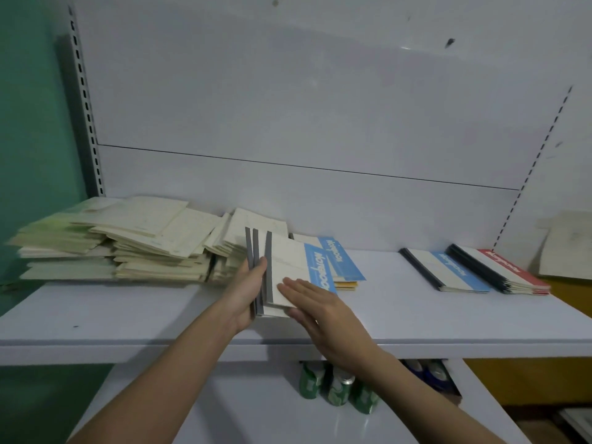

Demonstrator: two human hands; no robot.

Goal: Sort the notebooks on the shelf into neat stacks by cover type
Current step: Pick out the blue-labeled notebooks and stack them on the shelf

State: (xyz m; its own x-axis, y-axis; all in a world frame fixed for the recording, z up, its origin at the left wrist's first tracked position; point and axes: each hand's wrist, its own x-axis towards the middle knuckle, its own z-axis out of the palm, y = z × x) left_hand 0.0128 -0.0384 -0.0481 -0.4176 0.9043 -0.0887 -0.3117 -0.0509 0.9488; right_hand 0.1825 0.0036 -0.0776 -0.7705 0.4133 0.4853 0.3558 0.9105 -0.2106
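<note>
Three blue-cover notebooks (282,270) stand above the shelf (128,312); left hand (248,291) grips their spines, right hand (315,302) presses flat. Squaring them up; next they likely join the blue stack (344,264).

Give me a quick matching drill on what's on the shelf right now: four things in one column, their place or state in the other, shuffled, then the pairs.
Things
1. held notebooks
2. cream pile
3. red-banded stack
4. green cans

Places or states
A. under the shelf board
B. far right of the shelf
C. between left hand and right hand
D. left end, messy heap

Pairs: 1-C, 2-D, 3-B, 4-A
</note>
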